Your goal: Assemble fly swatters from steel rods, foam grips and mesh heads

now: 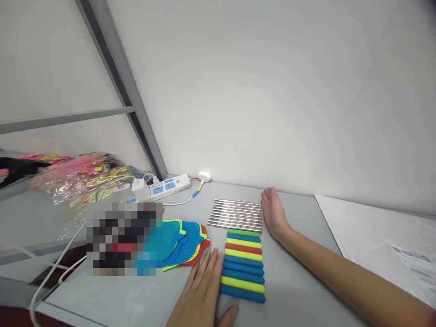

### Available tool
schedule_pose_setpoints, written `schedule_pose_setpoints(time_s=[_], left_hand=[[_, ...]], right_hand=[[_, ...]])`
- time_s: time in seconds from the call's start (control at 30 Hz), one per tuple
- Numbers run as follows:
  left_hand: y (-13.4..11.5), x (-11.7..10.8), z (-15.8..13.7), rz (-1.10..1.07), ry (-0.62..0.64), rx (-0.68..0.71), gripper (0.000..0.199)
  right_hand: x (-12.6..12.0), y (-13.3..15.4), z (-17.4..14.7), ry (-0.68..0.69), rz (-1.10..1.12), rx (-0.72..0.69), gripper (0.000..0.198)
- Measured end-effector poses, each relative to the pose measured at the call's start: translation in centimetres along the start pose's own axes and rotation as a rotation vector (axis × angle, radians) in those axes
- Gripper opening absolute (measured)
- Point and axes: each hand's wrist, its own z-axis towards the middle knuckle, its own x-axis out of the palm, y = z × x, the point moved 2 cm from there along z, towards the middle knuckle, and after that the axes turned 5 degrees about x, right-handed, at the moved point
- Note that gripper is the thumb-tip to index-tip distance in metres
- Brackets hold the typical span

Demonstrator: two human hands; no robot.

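Note:
My left hand (204, 288) lies flat and open on the table, its fingers along the left ends of a row of coloured plastic tubes (242, 268) in green, blue, yellow and red. My right hand (274, 213) rests on its edge, fingers stretched out, holding nothing, beside the right ends of several shiny metal rods (235, 215). The rods lie parallel just behind the coloured tubes. Left of my left hand is an overlapping stack of perforated fly swatter heads (184, 245) in blue, yellow and red.
A white power strip (170, 187) with plugs and cables stands at the back left, near a small white device (204, 176). Plastic-wrapped bundles (85, 177) are piled beyond the grey metal frame (119, 77). A white package (384, 240) lies at right. A pixelated patch hides part of the left side.

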Motion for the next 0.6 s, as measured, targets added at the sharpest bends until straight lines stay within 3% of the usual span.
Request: schedule_pose_setpoints(time_s=[0.33, 0.6], left_hand=[[-1.0, -1.6, 0.2, -0.031, 0.031, -0.063, 0.09], [-1.5, -2.4, 0.4, -0.087, 0.035, -0.092, 0.084]], right_hand=[[0.5, 0.4, -1.0, 0.104, 0.0, 0.036, 0.083], [0.1, -0.2, -1.0, 0.14, -0.12, -0.012, 0.081]])
